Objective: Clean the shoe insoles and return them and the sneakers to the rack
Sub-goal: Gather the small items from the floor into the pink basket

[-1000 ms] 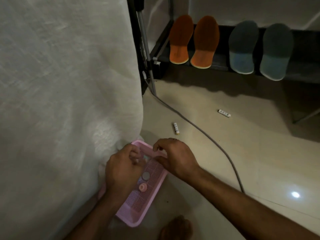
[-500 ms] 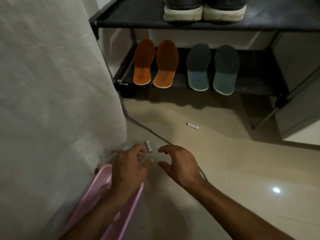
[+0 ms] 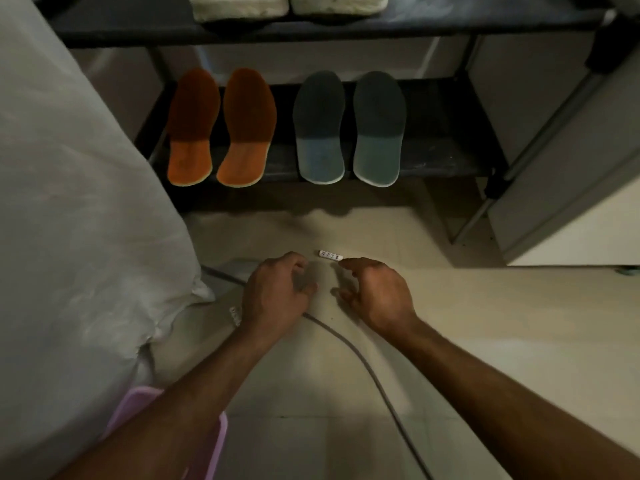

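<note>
Two orange insoles [image 3: 221, 128] and two grey-blue insoles [image 3: 349, 128] lean side by side on the lower shelf of the dark shoe rack [image 3: 446, 161]. The white soles of a pair of sneakers [image 3: 287, 5] show on the rack's top shelf. Both my hands hover over the tiled floor in front of the rack, empty, fingers curled and apart. My left hand [image 3: 277, 292] is above the grey cable. My right hand [image 3: 375, 292] has its fingertips just beside a small white battery [image 3: 329, 255].
A large white cloth-covered bulk [image 3: 69, 237] fills the left side. A pink tray [image 3: 211, 448] lies under my left forearm. A grey cable [image 3: 374, 375] runs across the floor. Another small battery [image 3: 235, 315] lies by my left wrist. A pale cabinet [image 3: 571, 188] stands to the right.
My hands left the pink tray and moved forward over the floor toward the rack. The view came closer to the rack, and the right hand now reaches the far battery.
</note>
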